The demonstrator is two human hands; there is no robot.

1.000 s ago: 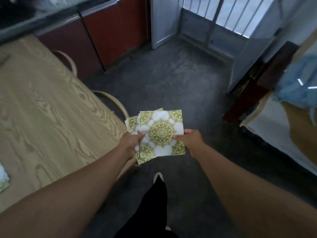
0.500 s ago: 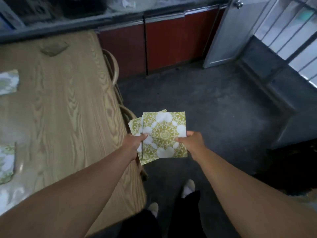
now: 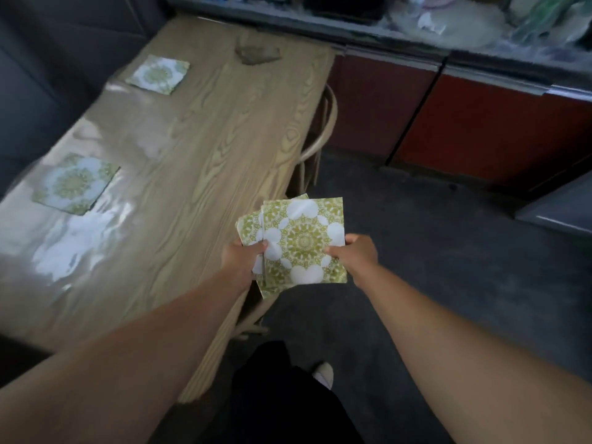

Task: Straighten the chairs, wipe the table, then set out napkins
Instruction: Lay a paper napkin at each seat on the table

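A small stack of green-and-white patterned napkins point(image 3: 301, 241) is held over the right edge of the wooden table point(image 3: 198, 161). My left hand point(image 3: 242, 259) pinches the stack's left side with its thumb on top. My right hand point(image 3: 354, 254) pinches the top napkin's right edge. Two napkins lie flat along the table's left side, one near point(image 3: 75, 182) and one far point(image 3: 158, 73). A wooden chair point(image 3: 323, 129) is tucked in at the table's right side, and part of another chair point(image 3: 253, 318) shows below my left hand.
A crumpled brownish cloth point(image 3: 256, 52) lies at the table's far end. Red-brown cabinets point(image 3: 480, 129) under a cluttered counter point(image 3: 448, 24) run along the back. Dark floor point(image 3: 432, 251) spreads to the right. My legs and a shoe point(image 3: 323, 374) are below.
The view has swung left, bringing the table and its two laid napkins into sight. Both hands keep the same hold on the stack.
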